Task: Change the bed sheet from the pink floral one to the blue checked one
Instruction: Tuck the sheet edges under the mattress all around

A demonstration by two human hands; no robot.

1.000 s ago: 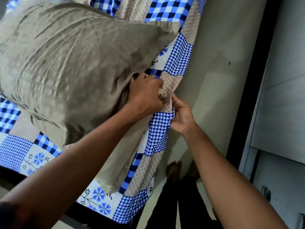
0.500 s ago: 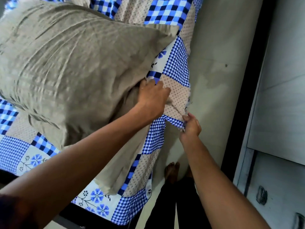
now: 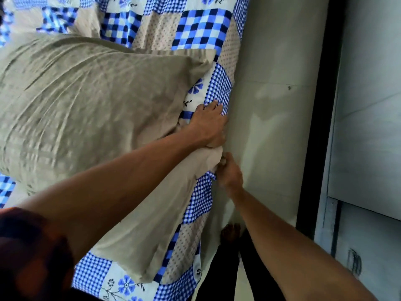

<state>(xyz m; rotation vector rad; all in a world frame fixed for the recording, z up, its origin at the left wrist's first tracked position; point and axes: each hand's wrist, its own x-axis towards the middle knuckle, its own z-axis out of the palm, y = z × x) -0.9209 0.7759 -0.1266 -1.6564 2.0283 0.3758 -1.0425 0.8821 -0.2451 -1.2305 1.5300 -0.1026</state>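
- Left hand [image 3: 208,124] has shifted off the pillow corner and out to the bed edge; its fingers lie fairly straight and spread, pressing down on the blue checked patchwork bed sheet [image 3: 201,25]
- right hand [image 3: 229,173] sits just below the left, against the mattress side; fingers curled, pinching a bunched fold of the sheet's hanging edge
- sheet covers the mattress top and drapes over its side toward the grey floor [image 3: 271,105]
- large wrinkled beige pillow [image 3: 86,98] lies on the sheet, touching the left wrist
- bare feet [image 3: 231,232] on the floor beside the bed
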